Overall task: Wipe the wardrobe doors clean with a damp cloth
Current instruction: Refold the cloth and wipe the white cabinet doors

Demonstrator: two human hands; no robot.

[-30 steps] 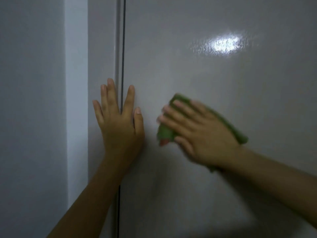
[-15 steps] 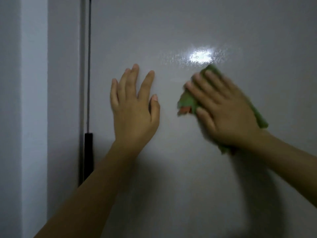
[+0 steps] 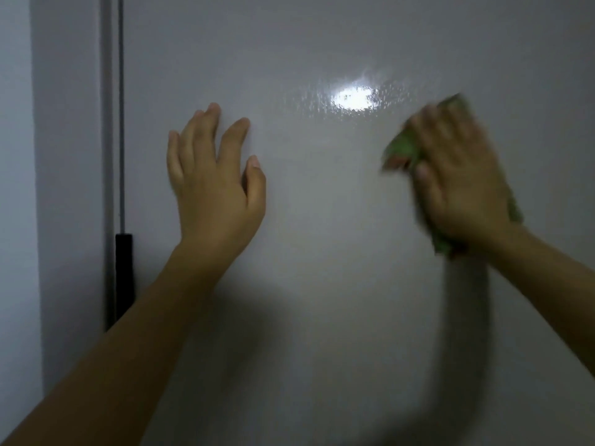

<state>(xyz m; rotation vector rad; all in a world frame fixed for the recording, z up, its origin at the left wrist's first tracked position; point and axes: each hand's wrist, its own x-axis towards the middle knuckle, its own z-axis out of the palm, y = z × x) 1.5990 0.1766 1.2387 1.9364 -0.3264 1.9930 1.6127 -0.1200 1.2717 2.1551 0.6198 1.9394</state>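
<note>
A glossy grey wardrobe door [image 3: 322, 284] fills most of the view, with a bright light glare and wet streaks near its upper middle. My left hand [image 3: 212, 185] lies flat against the door, fingers straight and spread. My right hand [image 3: 460, 181], blurred by motion, presses a green cloth [image 3: 402, 149] flat on the door at the right. The cloth shows beside the fingers and below the palm, with a reddish patch at its left edge.
The gap between two doors [image 3: 120, 107] runs vertically at the left, with a black handle strip [image 3: 124, 275] lower down. A narrower door panel [image 3: 67, 188] and a pale wall [image 3: 14, 188] lie further left.
My right hand has swept the cloth to the right across the door. The left hand has shifted right, away from the door gap, and the view has panned right.
</note>
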